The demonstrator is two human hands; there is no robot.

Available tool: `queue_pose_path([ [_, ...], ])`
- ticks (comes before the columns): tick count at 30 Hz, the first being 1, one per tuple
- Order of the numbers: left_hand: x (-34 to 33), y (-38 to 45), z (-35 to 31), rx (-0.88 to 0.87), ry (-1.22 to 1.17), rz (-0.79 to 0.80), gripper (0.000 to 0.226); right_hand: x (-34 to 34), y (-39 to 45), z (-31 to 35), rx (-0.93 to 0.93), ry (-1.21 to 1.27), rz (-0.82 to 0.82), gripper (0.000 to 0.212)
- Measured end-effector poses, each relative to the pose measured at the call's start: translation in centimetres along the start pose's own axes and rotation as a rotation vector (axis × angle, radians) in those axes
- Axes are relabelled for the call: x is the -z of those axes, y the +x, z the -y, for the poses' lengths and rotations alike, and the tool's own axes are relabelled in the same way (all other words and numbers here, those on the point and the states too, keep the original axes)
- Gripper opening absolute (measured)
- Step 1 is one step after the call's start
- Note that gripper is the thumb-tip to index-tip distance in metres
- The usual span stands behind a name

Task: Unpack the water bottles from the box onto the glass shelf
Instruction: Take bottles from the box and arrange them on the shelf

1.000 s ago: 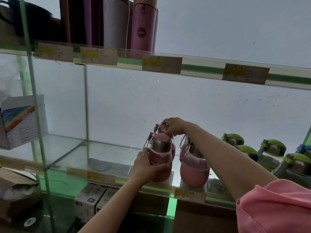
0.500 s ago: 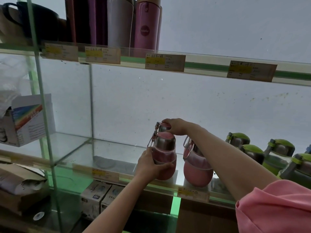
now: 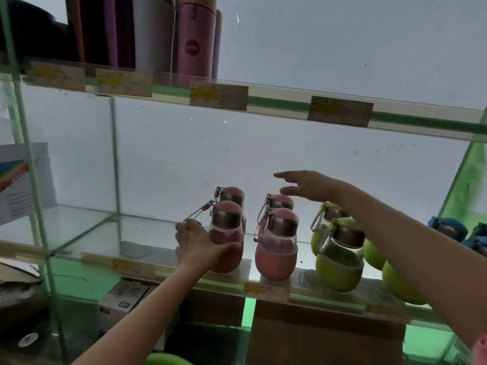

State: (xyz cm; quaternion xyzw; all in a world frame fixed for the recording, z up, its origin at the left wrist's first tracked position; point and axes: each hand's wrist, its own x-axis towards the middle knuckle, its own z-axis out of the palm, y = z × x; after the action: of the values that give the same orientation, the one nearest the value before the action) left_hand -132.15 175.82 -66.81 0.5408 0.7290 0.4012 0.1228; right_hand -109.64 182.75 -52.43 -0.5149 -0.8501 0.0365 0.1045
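Glass shelf (image 3: 110, 234) carries four pink bottles, two rows deep, with green bottles (image 3: 338, 262) to their right. Since a second ago the right hand (image 3: 309, 187) has left the rear bottle (image 3: 232, 194) and hovers above, fingers (image 3: 283, 175) straight and spread, holding nothing. Left hand (image 3: 197, 246) still wraps the front-left bottle (image 3: 228, 238), which stands on the shelf

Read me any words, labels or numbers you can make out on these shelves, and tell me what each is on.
Nothing can be read.
Price tags on the upper shelf edge: print too blurred.
Price tag on the lower shelf edge: too blurred.
Round logo on the pink flask: too blurred.
Rainbow box at left: lines of print, too small.
Carton below the shelf: blue mark, unreadable.
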Motion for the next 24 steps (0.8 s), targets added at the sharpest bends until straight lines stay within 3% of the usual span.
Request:
queue_pose_path([
  [3, -0.2, -1.4, -1.7, -0.15, 0.011, -0.144, 0.093, 1.4, -2.5, -2.8, -0.04, 0.032, -0.013, 0.051],
  [5, -1.1, -2.4, -3.1, -0.249, -0.029, -0.139, 0.088, 1.9, -4.3, -4.4, -0.073, 0.044, -0.013, 0.048],
  [12, -4.0, -5.1, -7.8, -0.357, -0.111, -0.038, 0.077, 3.2, -9.8, -9.3, -0.149, 0.139, -0.03, 0.043],
  [24, -10.2, -9.4, -14.9, -0.471, -0.189, 0.211, 0.062, 5.0, -18.7, -16.1, -0.228, 0.221, -0.216, 0.037],
])
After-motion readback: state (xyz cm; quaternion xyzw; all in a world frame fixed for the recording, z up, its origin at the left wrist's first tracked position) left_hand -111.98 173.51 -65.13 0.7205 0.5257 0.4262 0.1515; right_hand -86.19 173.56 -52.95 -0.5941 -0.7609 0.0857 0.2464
